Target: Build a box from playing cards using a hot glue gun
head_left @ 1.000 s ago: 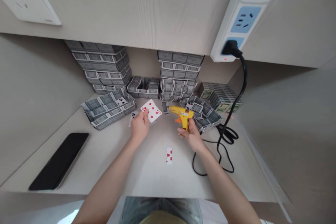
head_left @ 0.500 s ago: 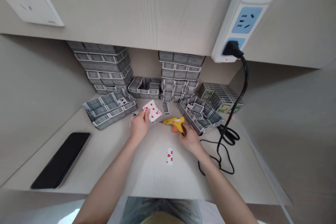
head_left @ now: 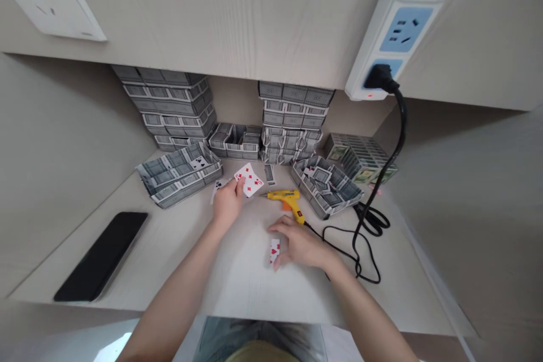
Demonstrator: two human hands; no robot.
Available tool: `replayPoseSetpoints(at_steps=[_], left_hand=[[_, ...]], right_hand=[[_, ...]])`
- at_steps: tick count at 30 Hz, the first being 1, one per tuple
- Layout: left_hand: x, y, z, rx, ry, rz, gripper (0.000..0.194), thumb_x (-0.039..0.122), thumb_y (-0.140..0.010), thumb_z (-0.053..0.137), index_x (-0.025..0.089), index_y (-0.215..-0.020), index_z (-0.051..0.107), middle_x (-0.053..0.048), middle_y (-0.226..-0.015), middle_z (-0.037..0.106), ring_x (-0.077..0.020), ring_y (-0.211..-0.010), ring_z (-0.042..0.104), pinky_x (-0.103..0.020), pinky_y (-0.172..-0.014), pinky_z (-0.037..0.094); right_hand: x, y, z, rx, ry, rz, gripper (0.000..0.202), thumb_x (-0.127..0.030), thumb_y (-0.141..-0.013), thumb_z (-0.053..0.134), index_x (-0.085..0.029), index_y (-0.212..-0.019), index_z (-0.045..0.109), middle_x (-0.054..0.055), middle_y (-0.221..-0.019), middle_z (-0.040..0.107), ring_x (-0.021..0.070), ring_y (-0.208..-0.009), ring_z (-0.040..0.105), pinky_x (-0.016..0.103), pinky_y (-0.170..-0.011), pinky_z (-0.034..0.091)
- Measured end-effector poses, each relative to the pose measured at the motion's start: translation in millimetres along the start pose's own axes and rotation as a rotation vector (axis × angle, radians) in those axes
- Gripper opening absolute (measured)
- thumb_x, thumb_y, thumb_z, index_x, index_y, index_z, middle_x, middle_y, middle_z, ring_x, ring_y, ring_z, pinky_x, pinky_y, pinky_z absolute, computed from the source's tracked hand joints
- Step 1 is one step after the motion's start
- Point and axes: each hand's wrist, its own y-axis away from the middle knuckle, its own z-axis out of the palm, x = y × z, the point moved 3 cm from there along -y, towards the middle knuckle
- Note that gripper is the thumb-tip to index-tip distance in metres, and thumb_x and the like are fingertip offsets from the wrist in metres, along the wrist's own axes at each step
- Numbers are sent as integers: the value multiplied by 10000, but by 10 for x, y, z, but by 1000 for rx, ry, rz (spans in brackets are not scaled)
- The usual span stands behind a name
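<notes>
My left hand [head_left: 229, 201] pinches a red diamond card [head_left: 250, 179] face up over the middle of the desk. Spread around a small piece of heart card [head_left: 275, 250], my right hand [head_left: 297, 242] has its thumb at the lower edge and its other fingers above; nothing is gripped. The yellow glue gun [head_left: 288, 199] lies on its side just beyond my right hand, its nozzle pointing left. A black-suited card [head_left: 218, 185] is partly hidden by my left hand. Another card piece [head_left: 270, 174] rests behind the glue gun.
Open trays made of cards stand left [head_left: 182, 175] and right [head_left: 324, 186]. Stacked card boxes [head_left: 294, 119] rise behind. A black phone [head_left: 102, 254] lies at left. On the right are scissors [head_left: 373, 219] and a black cable [head_left: 396, 153] running to a power strip [head_left: 394, 34].
My right hand has let go of the glue gun and moved toward me, opening around the small heart card piece. My left hand still holds the diamond card. The view has shifted slightly.
</notes>
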Motion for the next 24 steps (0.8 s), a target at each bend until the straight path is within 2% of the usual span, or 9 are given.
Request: replayPoseSetpoints(at_steps=[2, 6, 11, 15, 19, 24], left_hand=[[0, 3, 3, -6, -5, -5, 407, 409, -872, 331, 162, -676, 587, -67, -584, 608, -157, -526, 528, -250, -487, 234], [12, 9, 9, -19, -4, -10, 404, 409, -871, 333, 161, -676, 586, -62, -579, 598, -155, -527, 524, -247, -486, 239], [50, 23, 4, -34, 39, 21, 371, 389, -869, 348, 167, -689, 585, -49, -587, 598, -142, -509, 509, -242, -483, 257], [89, 42, 4, -67, 160, 65, 367, 380, -856, 384, 166, -613, 556, -45, -581, 606, -131, -518, 525, -237, -516, 324], [163, 94, 41, -210, 457, 60, 353, 390, -835, 420, 171, -589, 546, -22, -550, 619, -122, -505, 558, -234, -559, 415], [282, 186, 88, -356, 686, 29, 339, 417, -799, 462, 162, -597, 560, -1, -521, 605, -120, -479, 549, -233, -517, 437]], right_hand=[[-6, 13, 61, -33, 40, 46, 684, -316, -436, 826, -242, -1059, 554, 34, -995, 514, 206, -907, 518, 307, -791, 402], [35, 16, 106, -27, 52, 163, 560, -239, -470, 811, -218, -966, 550, 9, -917, 486, 169, -829, 518, 273, -722, 400], [34, -18, 94, 21, 1, 114, 289, -189, -520, 789, -192, -714, 575, -21, -788, 447, 126, -722, 472, 240, -650, 380], [86, -74, 66, 173, -178, 82, 193, -240, -567, 765, -185, -626, 590, -8, -739, 452, 133, -695, 463, 254, -612, 407], [155, -102, -42, 385, -569, 138, 231, -372, -595, 727, -200, -706, 622, 19, -793, 509, 143, -660, 517, 276, -537, 472], [132, -80, -254, 564, -831, 197, 296, -397, -558, 744, -200, -728, 602, 9, -698, 616, 160, -620, 597, 337, -636, 520]])
